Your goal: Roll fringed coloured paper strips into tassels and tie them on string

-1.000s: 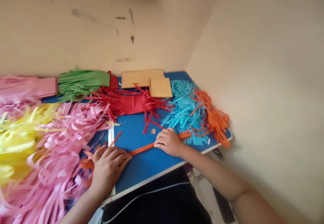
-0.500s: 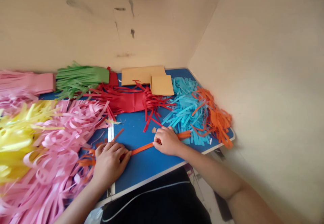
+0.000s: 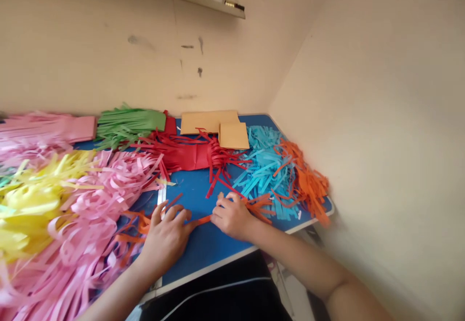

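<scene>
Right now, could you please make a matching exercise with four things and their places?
1. Orange strip
2. Green fringed paper
3. Small tan card
4. Yellow paper

A. partly covering a larger tan card
B. running between left hand and right hand
C. at the picture's left edge
D. at the back, beside a pink stack

Pairs: 1-B, 2-D, 3-A, 4-C

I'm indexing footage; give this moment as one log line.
left hand: at orange paper strip; right hand: at same strip; beyond strip: red fringed paper; surface: blue tabletop
</scene>
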`<state>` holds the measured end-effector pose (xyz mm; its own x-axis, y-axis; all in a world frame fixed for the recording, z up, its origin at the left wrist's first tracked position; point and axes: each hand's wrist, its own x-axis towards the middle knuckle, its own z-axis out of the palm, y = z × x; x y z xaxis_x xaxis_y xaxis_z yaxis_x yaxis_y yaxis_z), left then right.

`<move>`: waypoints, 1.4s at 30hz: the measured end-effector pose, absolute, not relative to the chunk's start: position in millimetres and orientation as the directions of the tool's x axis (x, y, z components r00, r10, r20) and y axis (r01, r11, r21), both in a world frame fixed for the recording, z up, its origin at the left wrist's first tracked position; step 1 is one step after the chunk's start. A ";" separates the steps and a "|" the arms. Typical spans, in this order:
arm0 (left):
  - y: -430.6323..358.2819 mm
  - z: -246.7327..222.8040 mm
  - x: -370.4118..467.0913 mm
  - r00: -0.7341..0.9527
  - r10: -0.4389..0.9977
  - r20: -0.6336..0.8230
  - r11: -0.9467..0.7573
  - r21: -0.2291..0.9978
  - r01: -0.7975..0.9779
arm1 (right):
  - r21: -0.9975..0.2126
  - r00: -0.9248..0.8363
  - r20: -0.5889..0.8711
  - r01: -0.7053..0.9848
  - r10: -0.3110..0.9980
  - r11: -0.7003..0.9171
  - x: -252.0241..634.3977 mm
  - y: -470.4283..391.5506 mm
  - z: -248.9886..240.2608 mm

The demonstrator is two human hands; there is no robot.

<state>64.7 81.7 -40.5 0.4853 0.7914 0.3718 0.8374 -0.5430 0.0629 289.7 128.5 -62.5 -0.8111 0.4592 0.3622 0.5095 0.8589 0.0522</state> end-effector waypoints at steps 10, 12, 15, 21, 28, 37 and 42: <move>84.5 -50.2 75.2 0.510 0.711 0.483 -0.585 0.004 0.811 | -0.015 -0.756 0.342 0.589 0.558 0.808 272.7 125.3 -56.0; 79.1 -54.9 73.0 0.514 0.701 0.495 -0.588 -0.007 0.809 | 0.025 -0.767 0.364 0.575 0.529 0.818 273.4 120.8 -63.2; 68.4 -65.0 62.8 0.499 0.718 0.485 -0.572 0.002 0.820 | 0.001 -0.751 0.377 0.586 0.543 0.810 289.9 118.5 -71.2; 69.5 -83.6 30.3 0.512 0.760 0.399 -0.614 0.185 0.767 | -0.223 -0.680 0.349 0.608 0.645 0.762 329.3 127.4 -70.0; 76.9 -78.8 28.6 0.417 0.847 0.329 -0.525 0.398 0.752 | -0.408 -0.615 0.225 0.645 0.755 0.647 323.8 131.0 -63.3; 76.6 -62.2 51.4 0.316 0.922 0.223 -0.366 0.241 0.899 | -0.399 -0.529 0.027 0.772 0.848 0.494 307.8 134.3 -50.6; 74.3 -52.5 58.0 0.476 0.828 0.296 -0.515 0.067 0.854 | -0.296 -0.618 0.089 0.732 0.781 0.614 305.0 134.0 -43.0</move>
<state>58.0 74.3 -52.5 0.4764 0.8280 0.2959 0.8543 -0.5155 0.0670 305.0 134.0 -43.0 -0.6183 0.7808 0.0893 0.7322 0.6136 -0.2955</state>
